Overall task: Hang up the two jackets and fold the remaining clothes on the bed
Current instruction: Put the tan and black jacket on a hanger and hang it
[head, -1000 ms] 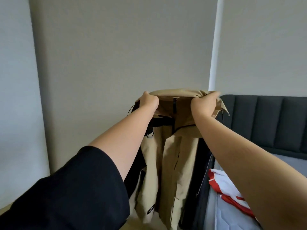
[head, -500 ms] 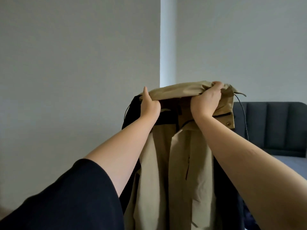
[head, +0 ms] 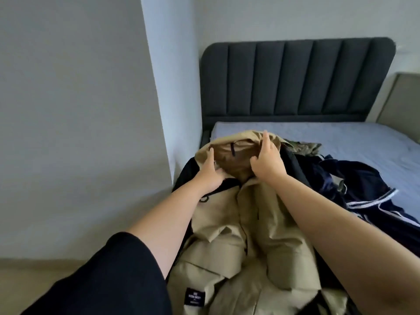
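Hands meet at the hood of a tan jacket (head: pixel 245 226). The left hand (head: pixel 210 172) has its fingers out along the hood's left rim; whether the thumb pinches the cloth from beneath cannot be told, as the hand covers it. The right hand (head: pixel 268 161) rests on the hood's right rim with fingers curled over the edge, and the fingertips seem to tuck into the fabric, though motion blur softens them. Below both hands the jacket spreads toward the camera, front side up, its hem cut off by the bottom edge. A dark patch (head: pixel 195 296) with pale lettering sits low on it, below the left forearm, too small to read. Black lining shows at the jacket's edges left of the left hand. Right of the right hand lies a navy garment (head: pixel 363 185) with white stripes, crumpled and partly hidden by the right forearm. Beyond the right hand a bit of olive cloth (head: pixel 304 147) peeks out, mostly covered. All this lies on the bed (head: pixel 341 142), whose dark headboard (head: pixel 295 78) stands far beyond the hands. A black sleeve (head: pixel 109 280) covers the left upper arm.
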